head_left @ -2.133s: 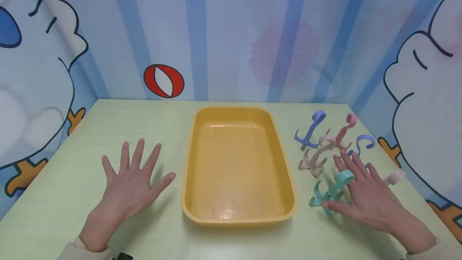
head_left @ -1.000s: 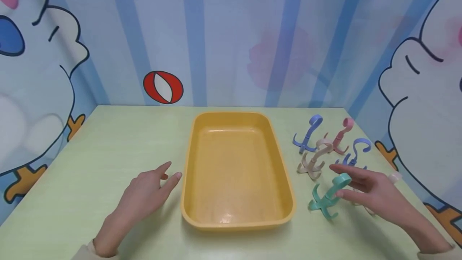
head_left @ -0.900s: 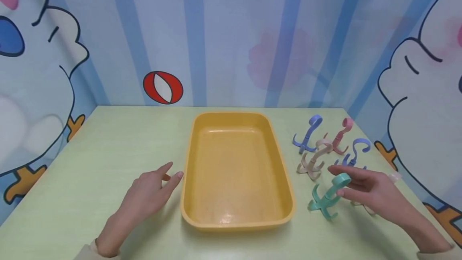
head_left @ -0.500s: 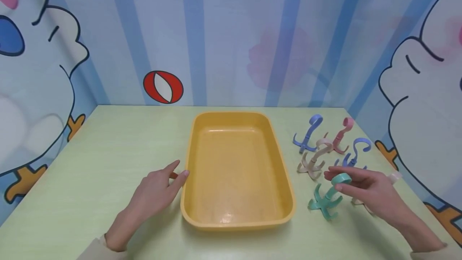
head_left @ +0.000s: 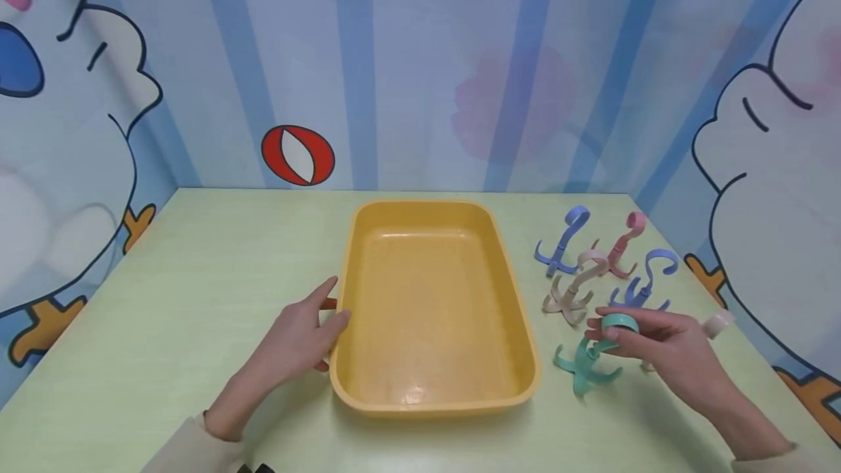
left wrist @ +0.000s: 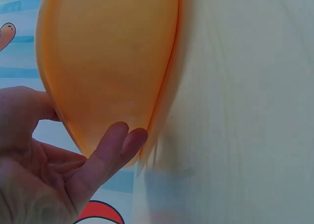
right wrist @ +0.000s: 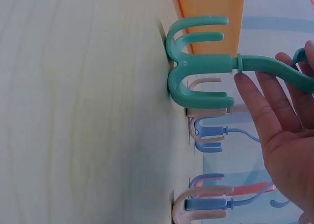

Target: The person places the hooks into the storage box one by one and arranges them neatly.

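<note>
A pale green table (head_left: 263, 243) carries a yellow tray (head_left: 434, 312) and coloured hooks (head_left: 568, 302).

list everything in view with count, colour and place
table: 1, pale green, foreground
tray: 1, yellow, mid-table
green hook: 1, green, right of tray
beige hook: 1, beige, behind the green one
blue hooks: 2, blue, one at the back, the other farther right and forward
pink hook: 1, pink, back right
pale hook: 1, pale pink, right of the green one, partly hidden
backdrop: 1, striped blue, behind the table
cartoon figures: 2, mostly white, printed left and right
oval: 1, red and white, printed left of centre
dark object: 1, black, bottom edge, cut off
sleeves: 2, light beige, bottom edge
left hand: 1, bare, gripping the tray's left rim
right hand: 1, bare, holding the green hook near its curled top
</note>
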